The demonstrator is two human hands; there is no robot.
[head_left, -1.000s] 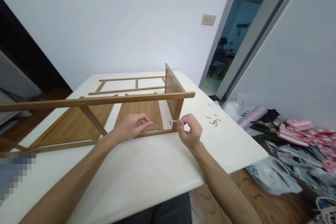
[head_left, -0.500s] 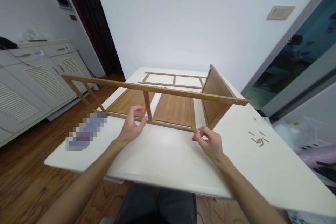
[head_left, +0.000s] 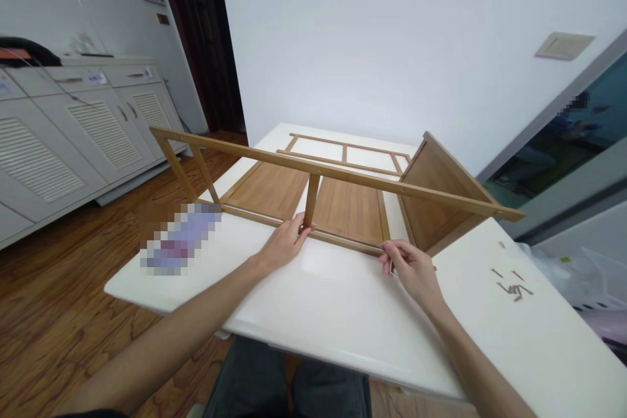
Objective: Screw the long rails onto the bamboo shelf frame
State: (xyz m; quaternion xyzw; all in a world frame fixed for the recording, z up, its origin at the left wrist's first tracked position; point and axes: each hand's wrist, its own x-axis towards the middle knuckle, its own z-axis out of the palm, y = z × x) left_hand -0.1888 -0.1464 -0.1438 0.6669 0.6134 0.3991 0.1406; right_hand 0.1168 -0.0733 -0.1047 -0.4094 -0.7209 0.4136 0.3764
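A brown wooden frame [head_left: 353, 176] stands on its long side on the white table. My left hand [head_left: 287, 243] is closed around the foot of its middle crossbar [head_left: 312, 199], at the lower rail. My right hand [head_left: 410, 268] pinches a small, thin, bent metal tool that looks like a hex key [head_left: 392, 268], beside the right end of the lower rail [head_left: 343, 241]. Its tip is hidden by the fingers. A wooden panel [head_left: 441, 192] stands tilted at the frame's right end. Flat wooden panels [head_left: 269, 186] lie behind the lower rail.
Several screws [head_left: 512, 289] lie loose on the right side of the white table [head_left: 313, 300]. A pixelated packet [head_left: 191, 235] is at the left edge. A ladder-like wooden frame [head_left: 345, 153] lies at the back, near the wall. White cabinets [head_left: 93, 124] stand to the left.
My left hand has gone from hovering open beside the middle crossbar to gripping its foot. My right hand stays near the rail's right end. The view has turned slightly left.
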